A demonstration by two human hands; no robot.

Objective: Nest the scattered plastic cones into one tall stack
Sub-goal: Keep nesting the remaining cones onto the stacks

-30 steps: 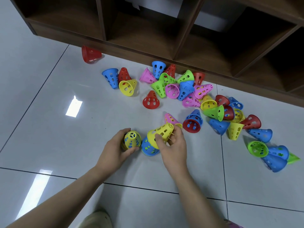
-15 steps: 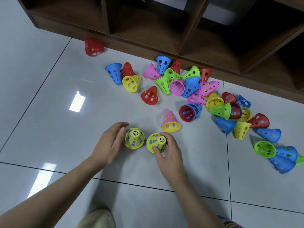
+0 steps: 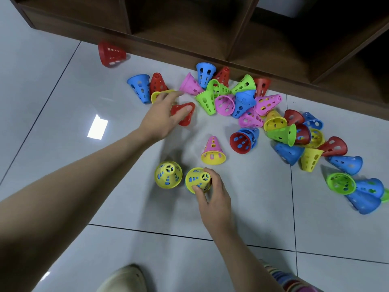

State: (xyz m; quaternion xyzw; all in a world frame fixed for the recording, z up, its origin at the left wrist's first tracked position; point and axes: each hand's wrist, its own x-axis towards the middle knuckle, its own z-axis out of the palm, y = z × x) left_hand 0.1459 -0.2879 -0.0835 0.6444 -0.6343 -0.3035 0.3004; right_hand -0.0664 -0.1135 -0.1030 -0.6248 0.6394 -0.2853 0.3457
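Note:
Many perforated plastic cones in red, blue, yellow, green and pink lie scattered on the white tiled floor. My right hand (image 3: pixel 212 192) holds a yellow cone nested over a blue one (image 3: pixel 197 179), standing upright on the floor. Beside it to the left stands another yellow-over-blue pair (image 3: pixel 168 174). My left hand (image 3: pixel 163 114) reaches far forward and grasps a red cone (image 3: pixel 185 113) lying on its side, thumb and fingers around it. A pink cone nested over a yellow one (image 3: pixel 213 151) stands just beyond my right hand.
A dark wooden shelf unit (image 3: pixel 189 39) runs along the back, with a lone red cone (image 3: pixel 111 53) at its base. The main pile of cones (image 3: pixel 242 100) stretches right toward a blue and green cluster (image 3: pixel 357 190). My shoe (image 3: pixel 124 279) shows at the bottom.
My left hand let go of the left yellow stack and reached forward to grasp the red cone. My right hand stays on the right yellow stack.

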